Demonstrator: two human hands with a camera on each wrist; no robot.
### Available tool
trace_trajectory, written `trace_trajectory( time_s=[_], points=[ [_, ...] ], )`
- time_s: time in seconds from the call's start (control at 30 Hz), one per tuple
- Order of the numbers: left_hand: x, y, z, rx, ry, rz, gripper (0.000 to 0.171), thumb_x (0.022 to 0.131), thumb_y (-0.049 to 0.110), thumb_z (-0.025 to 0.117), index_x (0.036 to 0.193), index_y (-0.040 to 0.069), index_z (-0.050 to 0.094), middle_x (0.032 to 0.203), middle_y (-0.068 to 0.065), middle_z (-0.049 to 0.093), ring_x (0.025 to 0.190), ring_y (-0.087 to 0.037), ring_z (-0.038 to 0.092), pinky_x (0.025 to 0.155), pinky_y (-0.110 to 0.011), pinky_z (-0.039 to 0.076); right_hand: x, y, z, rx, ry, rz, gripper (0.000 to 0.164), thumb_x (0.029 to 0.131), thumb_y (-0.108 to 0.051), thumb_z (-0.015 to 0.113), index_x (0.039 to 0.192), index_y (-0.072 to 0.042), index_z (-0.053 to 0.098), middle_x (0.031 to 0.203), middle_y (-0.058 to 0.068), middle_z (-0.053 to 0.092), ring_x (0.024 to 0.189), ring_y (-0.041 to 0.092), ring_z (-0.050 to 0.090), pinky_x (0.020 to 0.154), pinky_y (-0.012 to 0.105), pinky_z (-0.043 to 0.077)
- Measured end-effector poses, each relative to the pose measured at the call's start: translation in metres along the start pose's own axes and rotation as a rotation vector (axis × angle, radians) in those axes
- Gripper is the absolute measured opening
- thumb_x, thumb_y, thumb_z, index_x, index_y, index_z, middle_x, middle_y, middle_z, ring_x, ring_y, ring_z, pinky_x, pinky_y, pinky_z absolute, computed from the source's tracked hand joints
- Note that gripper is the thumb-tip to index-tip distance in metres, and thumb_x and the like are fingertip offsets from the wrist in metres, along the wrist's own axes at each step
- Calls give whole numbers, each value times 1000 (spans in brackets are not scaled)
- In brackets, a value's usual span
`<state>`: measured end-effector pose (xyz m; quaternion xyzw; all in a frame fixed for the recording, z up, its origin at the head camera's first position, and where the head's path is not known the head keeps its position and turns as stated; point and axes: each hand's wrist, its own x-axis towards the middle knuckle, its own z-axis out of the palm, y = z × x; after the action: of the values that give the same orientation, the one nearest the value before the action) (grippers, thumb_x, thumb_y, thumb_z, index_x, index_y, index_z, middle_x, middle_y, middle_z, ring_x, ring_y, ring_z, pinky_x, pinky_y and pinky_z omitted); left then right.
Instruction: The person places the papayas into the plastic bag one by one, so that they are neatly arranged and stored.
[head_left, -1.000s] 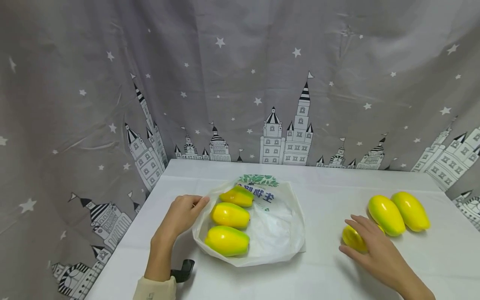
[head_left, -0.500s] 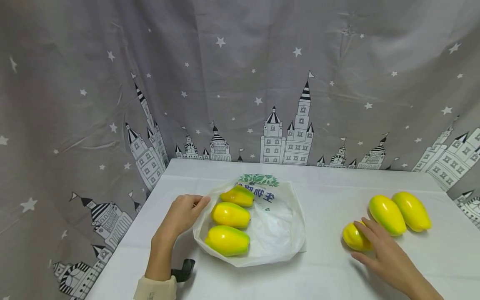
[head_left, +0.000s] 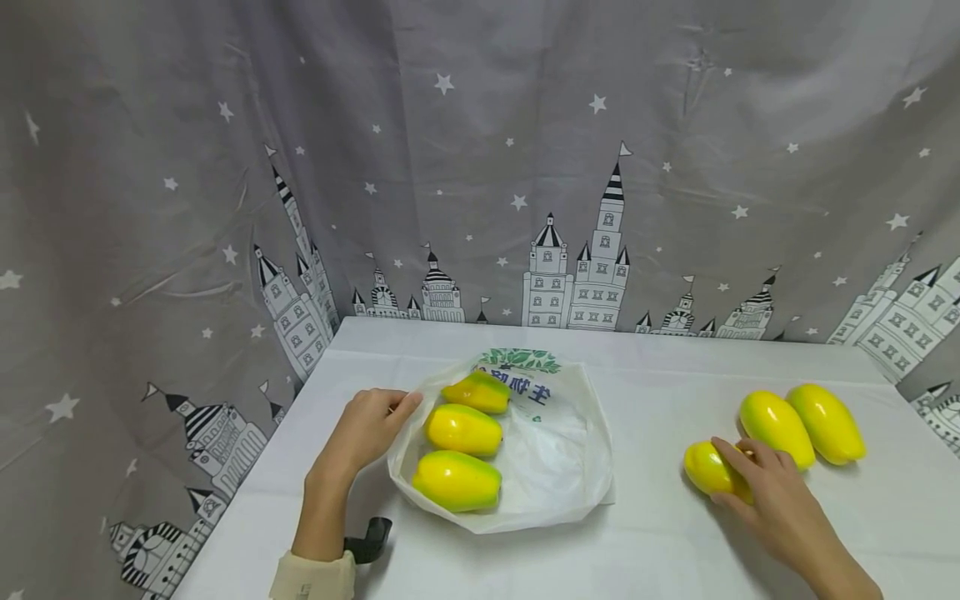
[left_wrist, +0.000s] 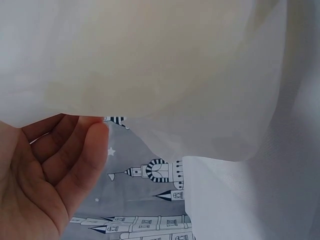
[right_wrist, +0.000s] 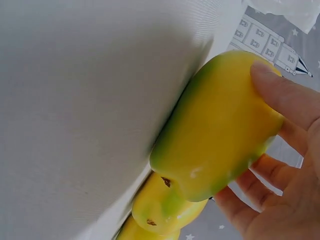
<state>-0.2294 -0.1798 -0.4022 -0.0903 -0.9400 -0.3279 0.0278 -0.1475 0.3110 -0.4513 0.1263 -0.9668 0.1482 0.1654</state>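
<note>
My left hand (head_left: 367,429) pinches the left rim of a white plastic bag (head_left: 555,467), printed with green leaves and blue characters. In the left wrist view the thumb and fingers meet at the bag's edge. Inside the bag, along its left side, lie three yellow-green papayas (head_left: 457,482). My right hand (head_left: 780,500) grips another papaya (head_left: 708,468) on the table. From the right wrist view, the thumb lies on one side of this papaya (right_wrist: 215,125) and the fingers curl round the other.
Two more papayas (head_left: 827,423) lie side by side just beyond the right hand. A black curved object (head_left: 367,540) is at the left wrist. A grey curtain (head_left: 480,167) with castles and stars hangs behind the white table (head_left: 652,550).
The right hand first shifts a little right along the papaya, and its fingers then curl closer round it. My left hand and the bag stay in place.
</note>
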Motion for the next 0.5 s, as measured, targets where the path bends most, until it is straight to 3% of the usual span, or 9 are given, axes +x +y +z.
trace_trajectory(
  time_s=[0.5],
  points=[
    [0,0,0,-2,-6,-19,38,102,31,54,119,1,70,99,-5,72,83,-16,63,88,-44,53,1,10,7,61,56,7,67,70,-17,87,128,3,58,125,36,54,106,56,51,86,66,38]
  ],
)
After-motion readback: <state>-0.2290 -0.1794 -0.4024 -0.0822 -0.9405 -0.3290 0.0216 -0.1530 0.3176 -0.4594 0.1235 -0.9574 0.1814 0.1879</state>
